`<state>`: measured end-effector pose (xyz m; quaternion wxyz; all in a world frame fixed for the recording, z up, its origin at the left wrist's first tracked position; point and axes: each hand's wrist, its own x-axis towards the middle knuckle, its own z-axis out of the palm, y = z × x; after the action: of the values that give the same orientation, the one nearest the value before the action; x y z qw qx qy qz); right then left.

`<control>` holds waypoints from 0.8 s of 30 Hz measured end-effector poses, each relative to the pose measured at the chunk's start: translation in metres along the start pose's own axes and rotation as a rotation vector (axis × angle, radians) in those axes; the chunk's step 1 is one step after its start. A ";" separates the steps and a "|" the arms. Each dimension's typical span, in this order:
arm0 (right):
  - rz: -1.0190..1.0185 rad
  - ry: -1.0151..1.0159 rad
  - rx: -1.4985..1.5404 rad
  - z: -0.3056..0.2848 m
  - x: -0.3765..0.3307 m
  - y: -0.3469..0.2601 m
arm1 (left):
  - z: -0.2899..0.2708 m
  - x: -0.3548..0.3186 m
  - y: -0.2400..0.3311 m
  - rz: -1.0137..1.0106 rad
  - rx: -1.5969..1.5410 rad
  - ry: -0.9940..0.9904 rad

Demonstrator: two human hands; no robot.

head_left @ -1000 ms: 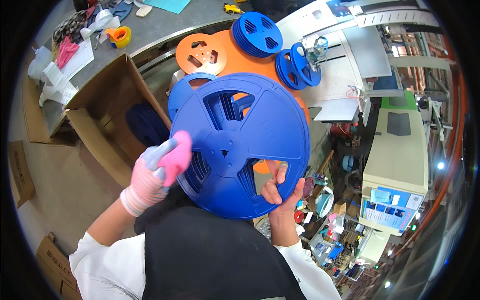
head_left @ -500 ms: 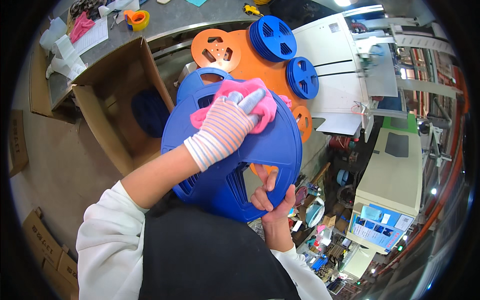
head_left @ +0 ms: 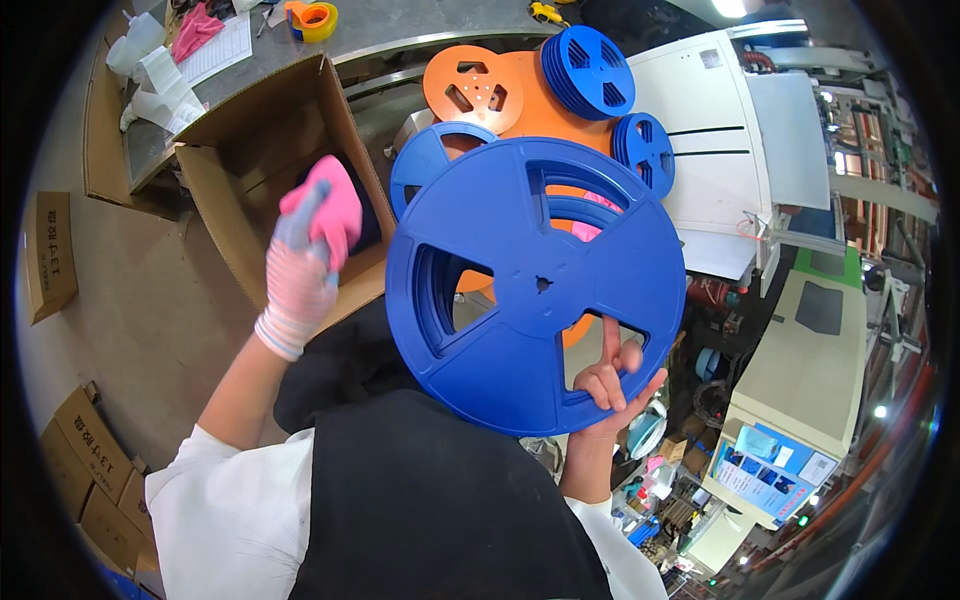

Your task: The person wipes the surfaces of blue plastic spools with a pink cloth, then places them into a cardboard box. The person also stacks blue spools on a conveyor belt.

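My bare right hand (head_left: 610, 385) grips the lower right rim of a stack of large blue plastic reels (head_left: 540, 250), its fingers coming through a cut-out. The stack is held up in front of me, its round face with three openings and a small centre hole turned toward me. My left hand (head_left: 300, 270), in a striped glove with grey fingertips, is closed on a pink cloth (head_left: 335, 210). It is lifted off the reels, to their left, over the near side of an open cardboard box (head_left: 225, 220). A dark blue reel (head_left: 372, 215) shows partly inside the box.
Beyond the held stack are an orange reel (head_left: 470, 90), a stack of smaller blue reels (head_left: 590, 70) and another blue stack (head_left: 643, 155). A grey table (head_left: 390, 22) bears tape rolls (head_left: 312, 20), paper and a pink rag (head_left: 198, 32). Brown cartons (head_left: 90, 450) stand lower left; machines fill the right.
My left hand has lifted the pink cloth off the reel face and swung left toward the box. The reel stack has shifted right and turned, with my right hand still on its rim.
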<state>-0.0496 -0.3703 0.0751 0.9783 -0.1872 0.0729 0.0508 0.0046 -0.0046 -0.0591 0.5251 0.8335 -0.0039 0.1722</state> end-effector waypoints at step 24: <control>-0.070 0.251 -0.522 0.009 0.036 0.013 | -0.063 -0.028 0.038 -0.831 -1.075 -0.286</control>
<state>-0.0151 -0.3519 0.0732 0.8816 -0.4396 0.1716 0.0106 -0.0470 0.0287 -0.0100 0.8817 0.4048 0.1619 -0.1806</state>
